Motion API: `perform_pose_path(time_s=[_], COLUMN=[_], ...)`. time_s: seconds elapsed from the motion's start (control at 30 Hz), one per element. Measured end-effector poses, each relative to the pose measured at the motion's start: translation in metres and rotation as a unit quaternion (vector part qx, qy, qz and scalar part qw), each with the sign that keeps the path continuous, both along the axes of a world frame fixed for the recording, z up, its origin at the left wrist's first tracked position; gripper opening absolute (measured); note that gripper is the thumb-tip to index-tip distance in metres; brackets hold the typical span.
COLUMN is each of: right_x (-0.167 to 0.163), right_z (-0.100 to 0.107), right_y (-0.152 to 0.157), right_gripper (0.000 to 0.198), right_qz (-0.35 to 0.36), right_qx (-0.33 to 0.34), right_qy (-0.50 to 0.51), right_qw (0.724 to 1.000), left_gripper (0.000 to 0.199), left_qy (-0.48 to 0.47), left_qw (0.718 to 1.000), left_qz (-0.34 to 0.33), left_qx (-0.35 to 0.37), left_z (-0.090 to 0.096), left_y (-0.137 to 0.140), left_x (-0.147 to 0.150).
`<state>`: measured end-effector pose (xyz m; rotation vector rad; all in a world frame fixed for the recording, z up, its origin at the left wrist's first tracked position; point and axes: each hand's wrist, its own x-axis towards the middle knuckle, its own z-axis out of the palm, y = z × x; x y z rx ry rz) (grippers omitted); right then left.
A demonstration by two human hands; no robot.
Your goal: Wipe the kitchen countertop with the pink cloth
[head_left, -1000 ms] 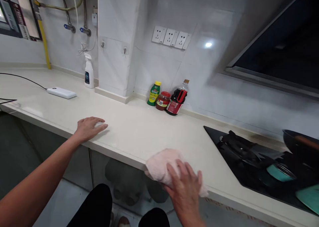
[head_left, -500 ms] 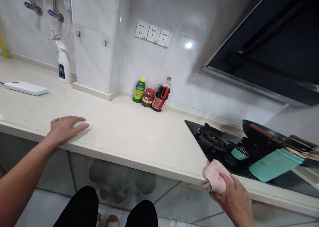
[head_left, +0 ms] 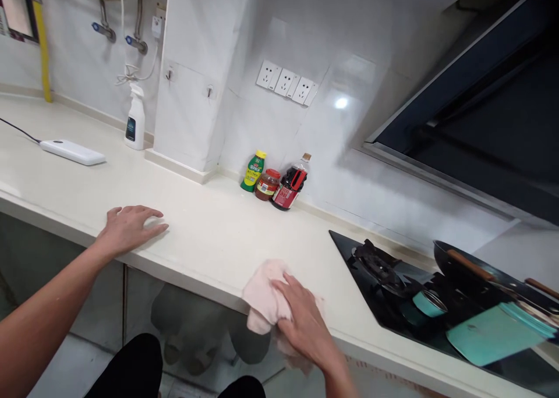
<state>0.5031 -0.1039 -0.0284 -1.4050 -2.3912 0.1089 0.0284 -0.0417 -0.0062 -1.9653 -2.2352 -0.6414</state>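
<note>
A pale pink cloth (head_left: 265, 293) lies under my right hand (head_left: 301, 316), pressed on the front edge of the cream countertop (head_left: 205, 235). Part of the cloth hangs over that edge, slightly blurred. The fingers of my right hand are bent around it. Over to the left, my left hand (head_left: 131, 229) rests on the counter near its edge, fingers apart and holding nothing.
Against the wall stand a green bottle (head_left: 253, 172), a red-lidded jar (head_left: 268, 185) and a dark sauce bottle (head_left: 292, 184). A spray bottle (head_left: 135, 121) and a white device (head_left: 72, 152) are at left. The hob (head_left: 371, 293) holds a wok (head_left: 454, 264) and a turquoise container (head_left: 493, 335).
My right hand has swept the cloth leftward along the counter edge, away from the hob. My left hand stays on the counter. The view has shifted slightly.
</note>
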Motion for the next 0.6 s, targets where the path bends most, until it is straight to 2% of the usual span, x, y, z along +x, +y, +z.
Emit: perform_pose_path(time_s=[0.1,0.17,0.23,0.33,0.43,0.5,0.6], right_x=[-0.048,-0.072,-0.088,-0.085,-0.044,0.005,0.095], right_z=[0.017,0.018,0.017,0.019,0.022,0.015,-0.009], right_y=[0.027,0.048,0.066,0.080,0.079,0.071,0.053], right_gripper=[0.062,0.049,0.038,0.032,0.036,0.042,0.050], right_qz=[0.003,-0.033,-0.062,-0.100,-0.131,-0.168,-0.267], right_qx=[-0.065,-0.041,0.006,0.036,0.027,0.023,0.050], right_qy=[0.119,0.143,0.118,0.080,0.034,0.003,-0.040], right_qw=[0.991,0.988,0.991,0.991,0.990,0.986,0.962], left_gripper=[0.054,0.055,0.056,0.056,0.056,0.056,0.056], left_qy=[-0.001,-0.012,-0.021,-0.021,-0.014,-0.012,-0.018], left_qw=[1.000,1.000,1.000,1.000,1.000,0.999,0.999], left_qz=[-0.001,-0.001,-0.006,-0.007,-0.012,-0.016,-0.016], left_qx=[0.002,0.005,0.011,0.014,0.019,0.028,0.033], left_z=[-0.001,-0.002,-0.004,-0.007,-0.008,-0.008,-0.008], left_y=[-0.001,0.000,0.001,0.003,0.002,0.001,-0.001], left_x=[-0.001,-0.002,-0.004,-0.006,-0.005,-0.004,-0.002])
